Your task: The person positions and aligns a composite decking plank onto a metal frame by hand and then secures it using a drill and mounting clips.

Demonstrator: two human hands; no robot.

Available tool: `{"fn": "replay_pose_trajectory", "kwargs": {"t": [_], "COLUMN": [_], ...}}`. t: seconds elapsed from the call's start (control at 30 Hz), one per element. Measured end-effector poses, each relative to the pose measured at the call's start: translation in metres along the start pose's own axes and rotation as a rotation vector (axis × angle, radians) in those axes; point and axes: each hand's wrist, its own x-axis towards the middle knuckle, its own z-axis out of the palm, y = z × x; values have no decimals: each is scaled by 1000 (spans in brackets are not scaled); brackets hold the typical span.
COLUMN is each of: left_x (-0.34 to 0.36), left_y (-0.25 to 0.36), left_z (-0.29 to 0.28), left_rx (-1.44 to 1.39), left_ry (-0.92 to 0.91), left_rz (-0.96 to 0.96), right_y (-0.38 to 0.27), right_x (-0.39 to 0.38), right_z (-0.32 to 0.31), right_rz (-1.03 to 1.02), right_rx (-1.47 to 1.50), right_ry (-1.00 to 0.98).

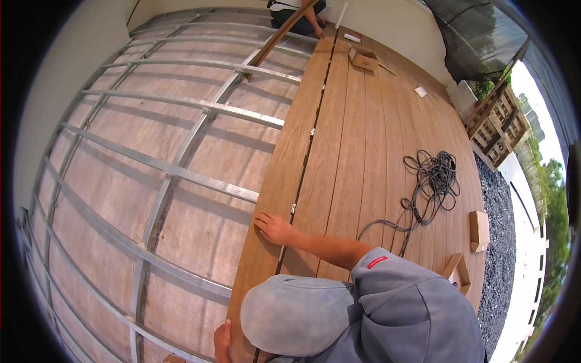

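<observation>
Right hand (275, 228) flat, fingers spread, on loose plank (284, 163); left hand (223, 342) grips its 9 o'clock edge. Plank runs 6–12 o'clock.

bright daylight | sharp focus | soft shadows | edges bend, black rim

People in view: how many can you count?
2. A person in a grey cap is at the lower edge, beside the plank. A second person is at the plank's far end, at the top, mostly cut off. Others may be hidden.
</observation>
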Motion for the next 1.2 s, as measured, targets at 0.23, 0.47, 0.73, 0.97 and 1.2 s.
{"fn": "replay_pose_trajectory", "kwargs": {"t": [0.23,0.47,0.73,0.97,1.2], "left_x": [3,-1,-15,-1,-11], "left_y": [-12,-6,29,-19,13], "left_z": [10,5,-20,8,-1], "left_rx": [-31,-132,-164,-117,-166], "left_ry": [39,27,-16,36,115], "left_rz": [37,-71,-101,-81,-23], "right_y": [16,15,13,5,19], "right_x": [47,44,37,27,-61], "right_z": [23,29,25,21,-23], "right_rz": [-112,-90,-63,-86,-21], "right_rx": [-164,-181,-116,-65,3], "right_ry": [-282,-259,-232,-217,-126]}}
